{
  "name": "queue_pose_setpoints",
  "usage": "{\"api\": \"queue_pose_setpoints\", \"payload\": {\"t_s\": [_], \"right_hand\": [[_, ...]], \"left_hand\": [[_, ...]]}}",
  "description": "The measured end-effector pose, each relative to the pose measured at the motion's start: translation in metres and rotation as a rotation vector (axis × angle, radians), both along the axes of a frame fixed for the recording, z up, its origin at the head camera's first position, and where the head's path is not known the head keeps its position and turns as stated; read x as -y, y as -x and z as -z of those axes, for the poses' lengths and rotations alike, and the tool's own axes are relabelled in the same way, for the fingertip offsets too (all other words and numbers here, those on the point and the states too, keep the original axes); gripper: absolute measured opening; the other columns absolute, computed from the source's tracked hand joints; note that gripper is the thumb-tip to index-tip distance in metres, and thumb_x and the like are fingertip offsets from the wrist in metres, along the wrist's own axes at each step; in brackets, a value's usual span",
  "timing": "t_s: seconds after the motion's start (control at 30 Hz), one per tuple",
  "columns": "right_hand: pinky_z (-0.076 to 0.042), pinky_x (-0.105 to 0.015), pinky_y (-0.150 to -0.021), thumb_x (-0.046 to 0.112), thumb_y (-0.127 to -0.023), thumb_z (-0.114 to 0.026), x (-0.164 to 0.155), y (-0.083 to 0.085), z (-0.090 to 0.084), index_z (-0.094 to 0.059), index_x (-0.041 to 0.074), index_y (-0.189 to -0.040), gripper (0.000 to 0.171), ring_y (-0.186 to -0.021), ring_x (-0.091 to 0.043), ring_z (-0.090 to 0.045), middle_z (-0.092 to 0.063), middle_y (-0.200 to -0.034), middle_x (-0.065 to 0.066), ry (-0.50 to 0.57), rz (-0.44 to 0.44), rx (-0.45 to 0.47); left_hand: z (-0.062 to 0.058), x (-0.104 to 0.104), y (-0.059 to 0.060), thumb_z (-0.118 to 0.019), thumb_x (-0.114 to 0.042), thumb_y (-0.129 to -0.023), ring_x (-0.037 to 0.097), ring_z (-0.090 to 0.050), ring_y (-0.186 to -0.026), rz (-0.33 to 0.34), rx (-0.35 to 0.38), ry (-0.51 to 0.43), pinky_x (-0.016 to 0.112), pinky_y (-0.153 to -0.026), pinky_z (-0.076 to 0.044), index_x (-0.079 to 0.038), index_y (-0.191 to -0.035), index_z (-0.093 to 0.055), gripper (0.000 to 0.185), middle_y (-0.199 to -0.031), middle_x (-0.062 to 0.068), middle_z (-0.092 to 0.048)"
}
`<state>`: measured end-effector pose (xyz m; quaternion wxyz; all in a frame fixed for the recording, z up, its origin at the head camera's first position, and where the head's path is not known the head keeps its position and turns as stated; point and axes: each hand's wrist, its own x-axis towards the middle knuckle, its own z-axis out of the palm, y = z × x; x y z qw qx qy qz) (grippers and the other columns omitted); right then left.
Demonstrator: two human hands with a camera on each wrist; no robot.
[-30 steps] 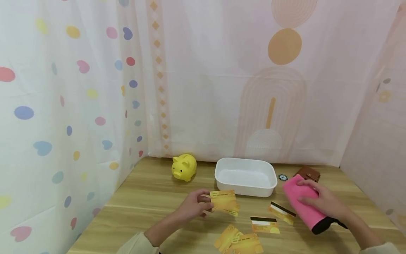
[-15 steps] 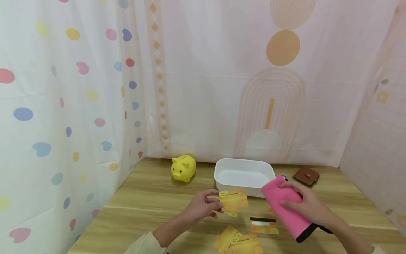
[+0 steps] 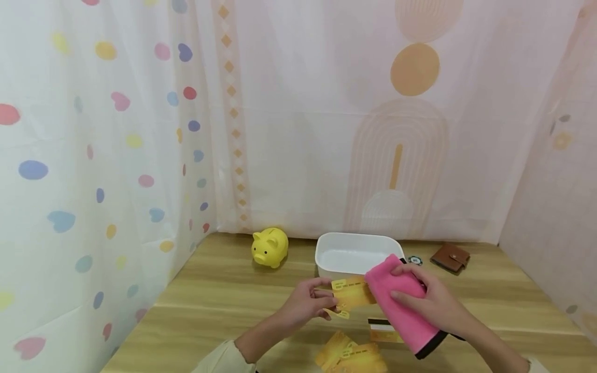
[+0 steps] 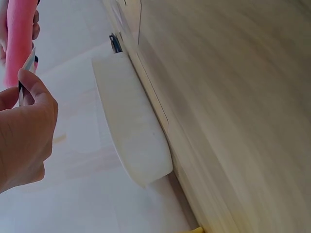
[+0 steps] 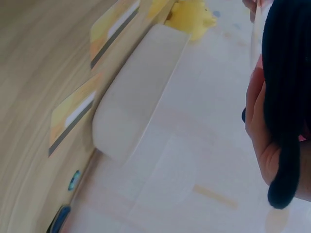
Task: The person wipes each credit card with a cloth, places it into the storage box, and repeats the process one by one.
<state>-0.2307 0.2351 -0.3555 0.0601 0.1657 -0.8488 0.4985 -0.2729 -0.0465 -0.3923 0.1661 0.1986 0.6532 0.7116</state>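
Yellow piggy bank (image 3: 270, 246) at far left of the wooden table (image 3: 219, 295); left hand (image 3: 305, 303) pinching gold cards (image 3: 351, 293), edge touching pink pouch (image 3: 402, 305); white tray (image 3: 347, 249) just behind; right hand (image 3: 431, 302) gripping that pouch above the table; brown wallet (image 3: 450, 257) far right.

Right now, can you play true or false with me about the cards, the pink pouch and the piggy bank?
1. The left hand pinches yellow cards. True.
2. The right hand holds a pink pouch. True.
3. The piggy bank is blue. False: it is yellow.
4. The white tub is full of cards. False: it looks empty.
5. The brown wallet lies on the table. True.
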Motion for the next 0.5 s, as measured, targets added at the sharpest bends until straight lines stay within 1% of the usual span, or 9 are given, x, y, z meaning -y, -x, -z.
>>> {"api": "queue_pose_setpoints", "payload": {"t_s": [0.07,0.23,0.37,0.5], "right_hand": [[-0.051,-0.035,-0.046,0.030,-0.080,-0.072,0.005,0.000,-0.002,-0.053,0.019,-0.111,0.038,-0.056,-0.020,-0.060,-0.052,-0.091,-0.017,0.012,0.005,-0.011],[-0.051,-0.035,-0.047,0.026,-0.080,-0.072,0.015,-0.001,-0.004,-0.054,0.016,-0.109,0.036,-0.062,-0.021,-0.059,-0.052,-0.094,-0.017,0.038,-0.001,-0.051],[-0.052,-0.035,-0.050,0.021,-0.081,-0.072,0.022,-0.001,-0.004,-0.052,0.015,-0.108,0.034,-0.069,-0.022,-0.059,-0.051,-0.100,-0.018,0.044,-0.037,-0.067],[-0.052,-0.034,-0.050,0.016,-0.083,-0.070,0.029,-0.002,-0.003,-0.050,0.014,-0.108,0.031,-0.069,-0.020,-0.059,-0.050,-0.102,-0.019,0.041,-0.083,-0.089]], "left_hand": [[0.000,0.000,-0.001,-0.064,-0.003,-0.084,0.019,-0.064,-0.076,0.001,0.004,-0.001,0.030,-0.061,-0.053,0.004,-0.121,-0.048,0.041,-0.089,0.014,-0.067],[0.001,-0.002,0.000,-0.064,-0.006,-0.085,0.019,-0.065,-0.076,0.015,-0.016,0.008,0.031,-0.062,-0.054,0.004,-0.121,-0.049,0.041,-0.091,0.016,-0.068],[0.001,-0.003,0.003,-0.065,-0.008,-0.085,0.019,-0.066,-0.077,0.031,-0.036,0.021,0.031,-0.062,-0.054,0.002,-0.118,-0.053,0.037,-0.093,0.017,-0.068],[0.001,-0.005,0.005,-0.066,-0.007,-0.084,0.019,-0.066,-0.077,0.055,-0.054,0.022,0.029,-0.060,-0.053,0.001,-0.115,-0.056,0.034,-0.094,0.018,-0.068]]}}
